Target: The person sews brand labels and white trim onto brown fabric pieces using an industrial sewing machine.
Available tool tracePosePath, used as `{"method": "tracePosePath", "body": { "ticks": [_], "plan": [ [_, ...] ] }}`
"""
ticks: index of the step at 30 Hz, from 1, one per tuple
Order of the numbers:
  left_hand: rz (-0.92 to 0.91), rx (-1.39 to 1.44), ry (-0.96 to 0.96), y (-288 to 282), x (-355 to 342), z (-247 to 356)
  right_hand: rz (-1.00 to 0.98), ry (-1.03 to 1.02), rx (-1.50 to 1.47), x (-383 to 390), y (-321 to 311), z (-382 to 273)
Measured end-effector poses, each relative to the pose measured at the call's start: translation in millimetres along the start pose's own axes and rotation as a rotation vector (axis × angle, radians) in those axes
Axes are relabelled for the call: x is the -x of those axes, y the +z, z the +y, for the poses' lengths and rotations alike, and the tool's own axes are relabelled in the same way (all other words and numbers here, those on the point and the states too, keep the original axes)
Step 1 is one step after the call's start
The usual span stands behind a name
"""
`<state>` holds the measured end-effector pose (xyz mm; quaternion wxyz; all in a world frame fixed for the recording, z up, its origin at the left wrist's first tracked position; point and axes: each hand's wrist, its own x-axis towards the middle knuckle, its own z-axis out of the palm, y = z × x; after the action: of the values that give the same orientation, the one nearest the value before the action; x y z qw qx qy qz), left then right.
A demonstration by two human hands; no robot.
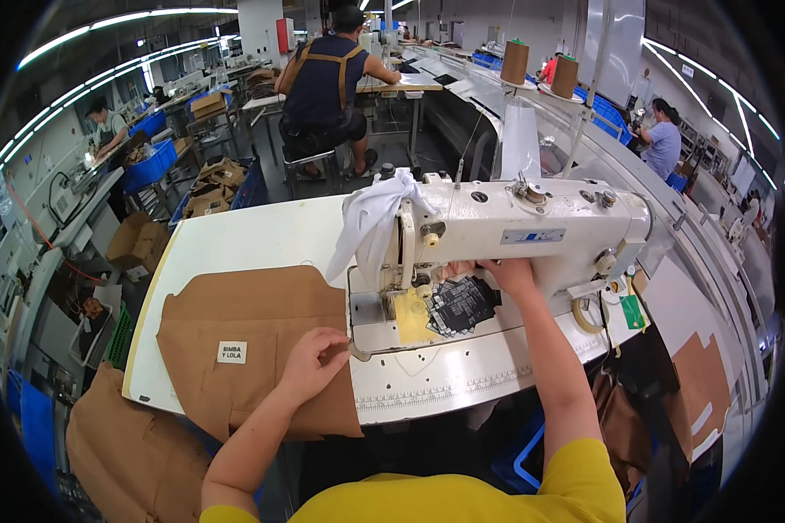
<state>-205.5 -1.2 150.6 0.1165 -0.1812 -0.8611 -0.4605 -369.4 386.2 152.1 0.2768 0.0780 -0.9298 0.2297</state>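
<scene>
A brown fabric panel (262, 305) with a small white label (232, 352) lies on the left of the sewing machine table. My left hand (312, 362) rests over the panel's right part, its fingers loosely bent and nothing visible in them. My right hand (508, 272) reaches under the arm of the white sewing machine (523, 222), which hides most of its fingers. Just in front of it, a fanned pile of black labels (460, 305) lies on the machine bed beside a yellow piece (414, 315). A white cloth (377, 218) hangs over the machine head.
A tape roll (588, 314) sits at the machine's right end. Brown fabric (135, 444) hangs below the table's left edge. Two brown thread cones (515, 63) stand behind the machine. Ahead, a person (327, 83) sits at another table; a blue bin (227, 187) holds brown pieces.
</scene>
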Motion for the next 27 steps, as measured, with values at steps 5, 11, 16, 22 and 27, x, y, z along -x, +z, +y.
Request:
{"method": "tracePosePath", "body": {
  "ticks": [5, 11, 16, 22, 27],
  "plan": [
    [-0.006, 0.114, -0.033, -1, -4, -6, -0.039, 0.042, -0.078, -3, 3, 13],
    [-0.002, 0.253, -0.043, -4, -15, 0, 0.055, 0.258, 0.001, -11, -5, -11],
    [-0.198, 0.649, -0.182, 8, -15, 29, 0.060, 0.274, -0.070, 4, -23, -33],
    [-0.220, 1.148, -0.663, 62, -31, 81, 0.111, -0.118, -0.230, 86, -42, -114],
    [-0.144, 1.404, -0.581, 97, -38, 85, 0.129, -0.352, -0.304, 138, -44, -153]
  ]
}}
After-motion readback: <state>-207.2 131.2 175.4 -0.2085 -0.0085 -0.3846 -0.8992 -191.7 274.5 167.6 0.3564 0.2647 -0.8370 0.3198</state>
